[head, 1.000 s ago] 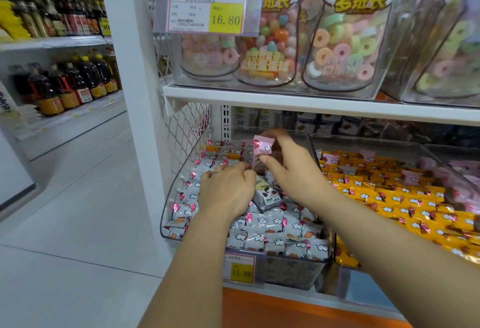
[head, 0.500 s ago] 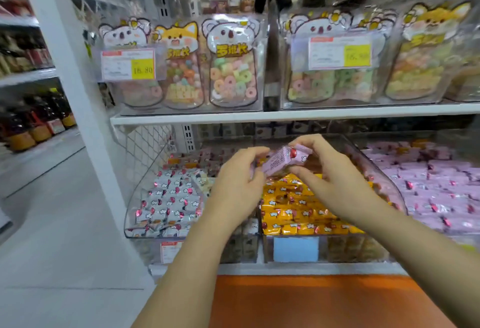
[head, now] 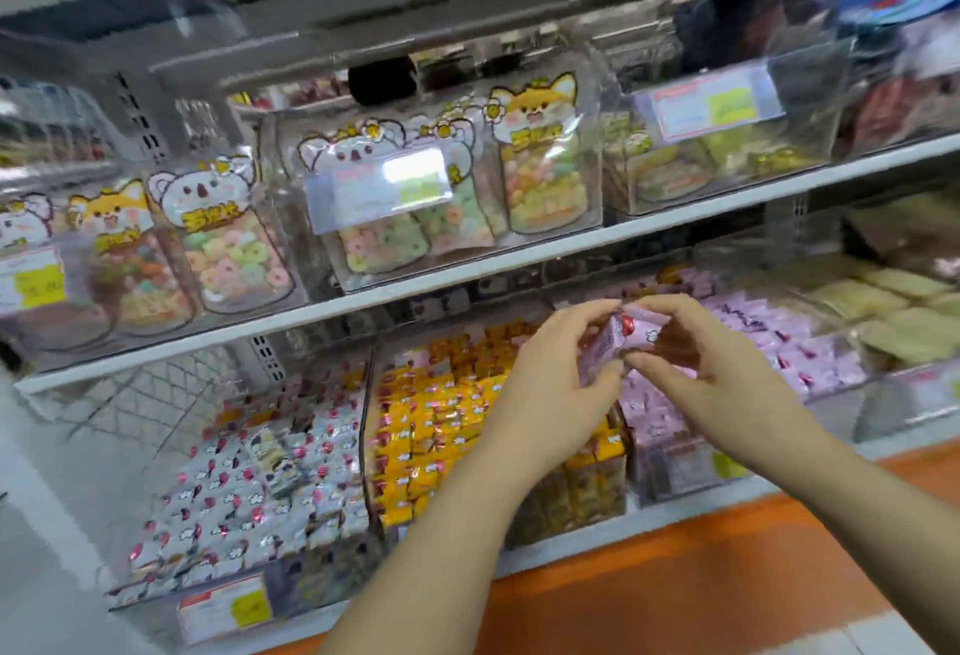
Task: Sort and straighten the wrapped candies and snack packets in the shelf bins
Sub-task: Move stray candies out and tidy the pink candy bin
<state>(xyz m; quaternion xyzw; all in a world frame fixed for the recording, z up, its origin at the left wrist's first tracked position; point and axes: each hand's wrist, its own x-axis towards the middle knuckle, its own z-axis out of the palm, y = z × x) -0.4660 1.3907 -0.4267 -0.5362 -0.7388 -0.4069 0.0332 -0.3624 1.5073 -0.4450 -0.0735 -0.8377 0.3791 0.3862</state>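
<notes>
Head view, smeared by motion. I see both hands raised in front of the lower shelf row. Reference point is the yellow bin, the clear bin packed with yellow wrapped candies. The left hand and right hand meet above the yellow bin's right wall. Between them sits a pink candy, wrapper with a red spot; it may be two pieces pressed together, I cannot tell. The left fingers are curled and pinch the pink candy from its left side, thumb under it. The right fingers arch over its top and clamp it against the thumb, so both hands are grasping it. The candy is in the air, touching no bin.

Left of the yellow bin: white candies with pink-red ends, filling the neighbour bin, a few darker odd packets lying on top. Right of the yellow bin: the pink bin, holding matching pink pieces, partly behind the right hand. Further right from the yellow bin, past the pink one: pale packets, too blurred to read. Above the yellow bin the shelf board carries clear boxes with bags of ring gummies, cartoon animal heads on top. Down-left of the yellow bin, a price tag on the white candies' bin front. Below the yellow bin, an orange strip.
</notes>
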